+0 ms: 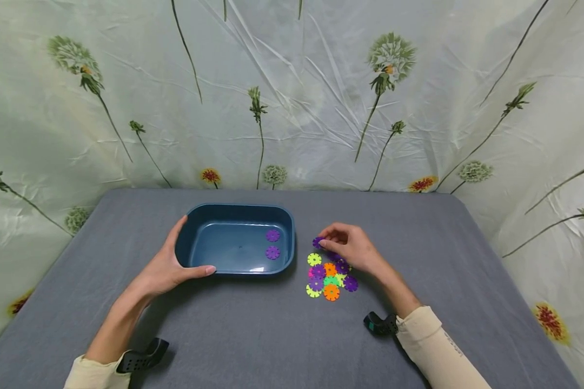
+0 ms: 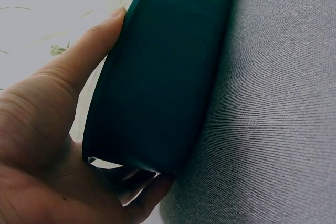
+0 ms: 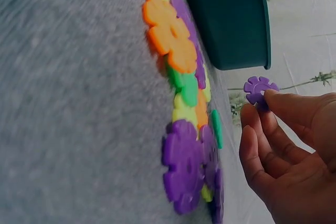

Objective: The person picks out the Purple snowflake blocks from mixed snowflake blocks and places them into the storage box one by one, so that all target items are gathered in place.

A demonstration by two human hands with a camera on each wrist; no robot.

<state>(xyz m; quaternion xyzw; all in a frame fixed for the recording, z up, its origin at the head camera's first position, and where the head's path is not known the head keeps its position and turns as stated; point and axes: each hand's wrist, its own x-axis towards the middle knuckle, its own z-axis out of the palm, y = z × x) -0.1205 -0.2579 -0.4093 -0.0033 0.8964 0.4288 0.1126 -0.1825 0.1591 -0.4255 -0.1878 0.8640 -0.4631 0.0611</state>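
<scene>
My left hand (image 1: 167, 263) grips the left end of a dark blue plastic basin (image 1: 240, 269), thumb on the front rim and fingers round the side. In the left wrist view the fingertips reach under the basin's wall (image 2: 157, 77). Two purple notched discs (image 1: 272, 253) lie flat inside it, toward the right. Between thumb and fingers my right hand (image 1: 352, 247) pinches another purple notched disc (image 3: 259, 91), held above the far edge of a loose pile of discs. That pile mixes purple, orange (image 1: 331, 292), green, yellow and pink pieces, some overlapping.
Grey cloth covers the table (image 1: 253, 335). The pile lies just right of the basin. Behind the table hangs a pale curtain (image 1: 311, 108) printed with dandelions. Each wrist wears a black strapped device (image 1: 380, 324).
</scene>
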